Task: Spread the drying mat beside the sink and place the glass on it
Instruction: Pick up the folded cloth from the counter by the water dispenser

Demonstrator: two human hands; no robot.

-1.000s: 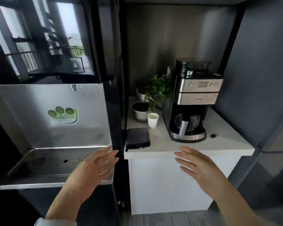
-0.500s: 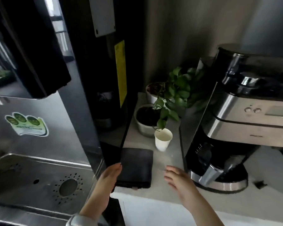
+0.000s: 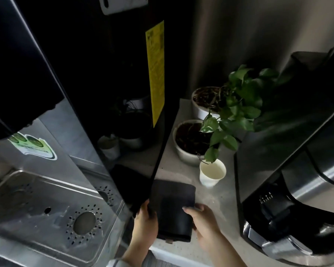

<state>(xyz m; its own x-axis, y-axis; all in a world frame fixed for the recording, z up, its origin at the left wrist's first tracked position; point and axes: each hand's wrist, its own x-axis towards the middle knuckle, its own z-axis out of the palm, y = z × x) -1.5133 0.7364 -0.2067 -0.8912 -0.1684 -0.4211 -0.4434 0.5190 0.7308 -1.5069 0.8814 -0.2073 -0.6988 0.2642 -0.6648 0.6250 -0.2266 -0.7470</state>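
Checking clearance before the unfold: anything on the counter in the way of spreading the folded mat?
Both hands, left hand and right hand, are already on the folded mat. A paper cup stands just behind it, and the coffee maker bounds the right side.

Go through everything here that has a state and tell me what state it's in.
Drying mat: folded, flat on the counter.
Left hand: on the mat's left edge.
Right hand: on the mat's right edge.
Paper cup: upright, looks empty.
Metal tray: nothing standing in it.
Coffee machine: on or off, can't tell.
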